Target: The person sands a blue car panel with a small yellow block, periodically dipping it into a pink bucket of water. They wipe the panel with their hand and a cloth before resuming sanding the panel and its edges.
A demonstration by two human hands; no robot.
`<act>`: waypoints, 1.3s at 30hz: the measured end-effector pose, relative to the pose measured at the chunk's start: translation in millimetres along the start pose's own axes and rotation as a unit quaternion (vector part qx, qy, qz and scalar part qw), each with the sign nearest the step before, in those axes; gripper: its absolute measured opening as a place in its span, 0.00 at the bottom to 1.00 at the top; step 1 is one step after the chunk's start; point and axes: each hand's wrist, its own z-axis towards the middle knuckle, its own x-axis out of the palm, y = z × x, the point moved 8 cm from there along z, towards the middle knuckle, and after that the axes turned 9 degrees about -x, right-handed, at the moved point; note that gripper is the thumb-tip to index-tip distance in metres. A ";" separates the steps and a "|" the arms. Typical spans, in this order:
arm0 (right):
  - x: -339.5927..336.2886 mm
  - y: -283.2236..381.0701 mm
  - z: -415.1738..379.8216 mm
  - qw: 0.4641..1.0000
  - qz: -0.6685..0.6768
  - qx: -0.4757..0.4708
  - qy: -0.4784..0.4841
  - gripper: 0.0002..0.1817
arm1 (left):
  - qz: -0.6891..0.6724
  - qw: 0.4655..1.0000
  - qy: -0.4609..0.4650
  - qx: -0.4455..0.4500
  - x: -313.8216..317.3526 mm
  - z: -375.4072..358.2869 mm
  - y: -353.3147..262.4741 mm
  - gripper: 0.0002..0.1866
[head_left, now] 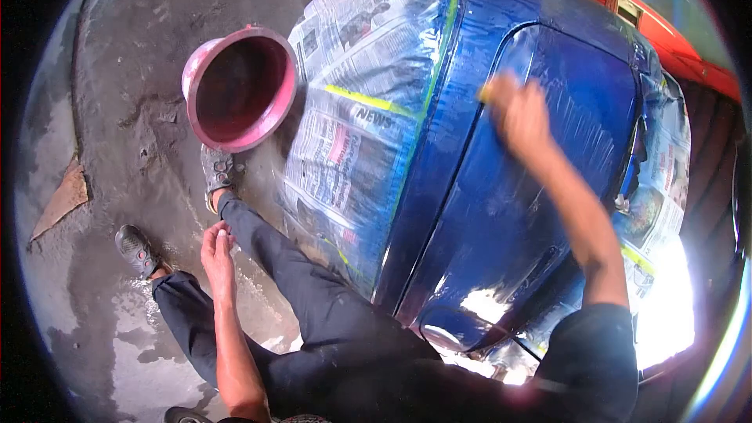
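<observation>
My right hand [521, 113], blurred by motion, is closed on a small yellow pad [486, 94] whose kind I cannot make out. It is at the wet blue car body panel [540, 180], near the upper left corner of a seam outline. Whitish streaks mark the paint. My left hand [218, 254] hangs in the air over my leg, fingers loosely bent and apart, holding nothing visible. Beyond it on the floor stands a pink bucket [287, 102] with a dark inside.
Newspaper and clear plastic sheeting [337, 149], held by green and yellow tape, cover the car's left part. More newspaper [662, 219] hangs on the right. The concrete floor [133, 329] is wet. A brown flat shard [63, 197] lies at left; a red vehicle part [634, 12] shows behind.
</observation>
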 end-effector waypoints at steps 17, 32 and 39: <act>-0.2 17.5 -49.0 0.991 0.047 -0.054 -0.110 0.15 | -0.002 1.000 0.010 0.001 0.5 0.5 0.4 0.20; 9.4 -95.6 41.8 0.993 0.014 0.069 -0.098 0.16 | -0.001 1.000 0.002 -0.004 3.2 2.6 -3.7 0.18; 0.7 -79.9 36.5 0.992 0.018 0.113 -0.051 0.16 | -0.019 1.000 0.000 -0.007 -0.2 1.4 -5.2 0.17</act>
